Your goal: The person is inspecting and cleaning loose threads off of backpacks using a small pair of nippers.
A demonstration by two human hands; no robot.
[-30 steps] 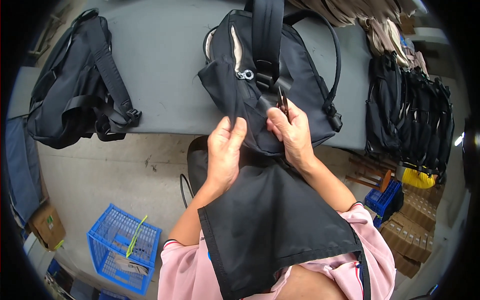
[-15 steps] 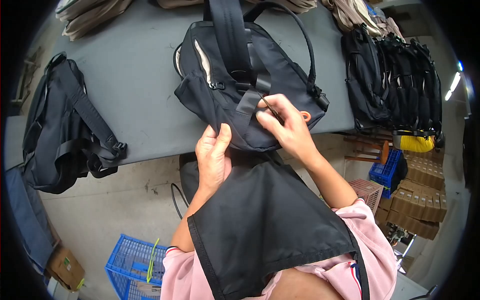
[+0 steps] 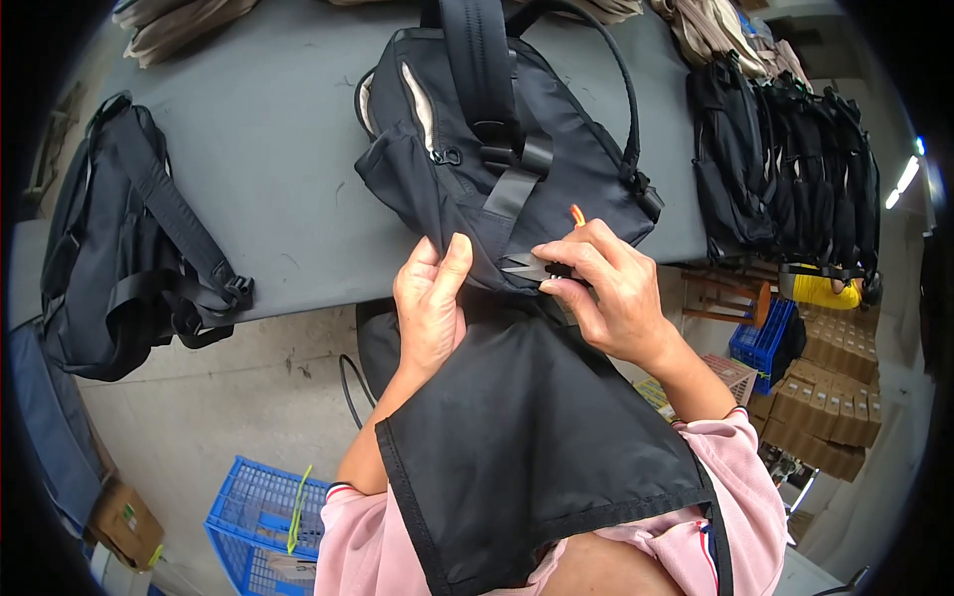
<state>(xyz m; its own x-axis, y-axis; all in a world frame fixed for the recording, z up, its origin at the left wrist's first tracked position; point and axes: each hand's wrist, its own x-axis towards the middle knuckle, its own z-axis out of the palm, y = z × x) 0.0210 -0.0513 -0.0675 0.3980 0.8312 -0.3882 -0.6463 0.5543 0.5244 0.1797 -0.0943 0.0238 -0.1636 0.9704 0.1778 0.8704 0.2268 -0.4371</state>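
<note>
A black backpack (image 3: 581,169) lies on the grey table, with its straps up and a side zip showing pale lining. My left hand (image 3: 429,303) grips the backpack's near lower edge between thumb and fingers. In my right hand (image 3: 618,293) is a pair of thread snips (image 3: 529,266), with an orange ring showing above the fingers. The blades point left, at the fabric near the bottom seam, just below a strap end (image 3: 511,193). Whether a thread lies between them is too small to tell.
Another black backpack (image 3: 129,238) lies at the table's left edge. Several black backpacks (image 3: 730,159) stand in a row on the right. Beige bags (image 3: 184,25) are at the far side. A blue crate (image 3: 263,507) is on the floor at lower left; brown cartons (image 3: 825,397) are stacked at right.
My right hand has moved toward me, from the strap end to the bottom seam, and turned so the snips' blades point left. My left hand keeps its grip; the backpack has shifted slightly.
</note>
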